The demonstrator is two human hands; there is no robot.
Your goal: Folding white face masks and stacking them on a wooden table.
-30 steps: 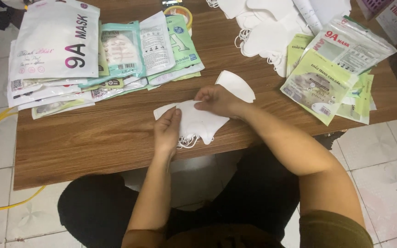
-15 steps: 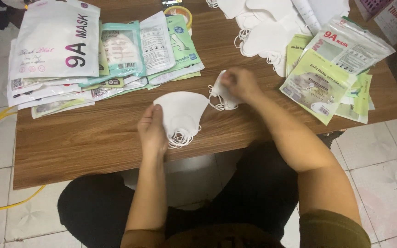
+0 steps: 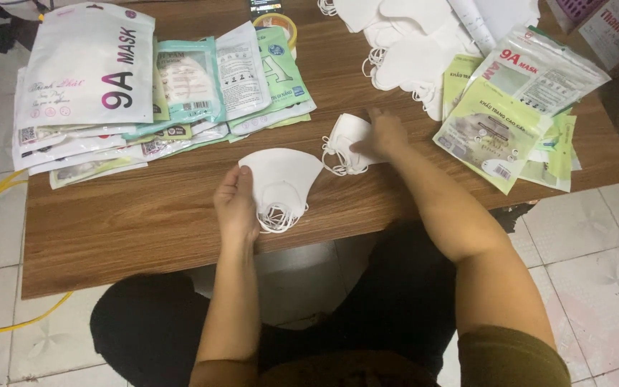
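My left hand (image 3: 236, 204) grips the left edge of a small stack of folded white face masks (image 3: 281, 179) lying on the wooden table (image 3: 145, 215), their ear loops bunched at the near side. My right hand (image 3: 382, 135) rests on another folded white mask (image 3: 345, 140) a little to the right, pressing it to the table with fingers closed over it. The two masks lie apart, with a narrow strip of table between them.
A pile of flat mask packets (image 3: 109, 93), white, teal and green, covers the table's far left. Green-and-white packets (image 3: 517, 107) lie at the right. Loose white masks (image 3: 410, 50) are heaped at the far middle. A tape roll (image 3: 275, 21) sits at the back.
My right hand has moved from the stack to the right and has taken up a separate mask there. My left hand has slid the stack slightly left and kept hold of it.
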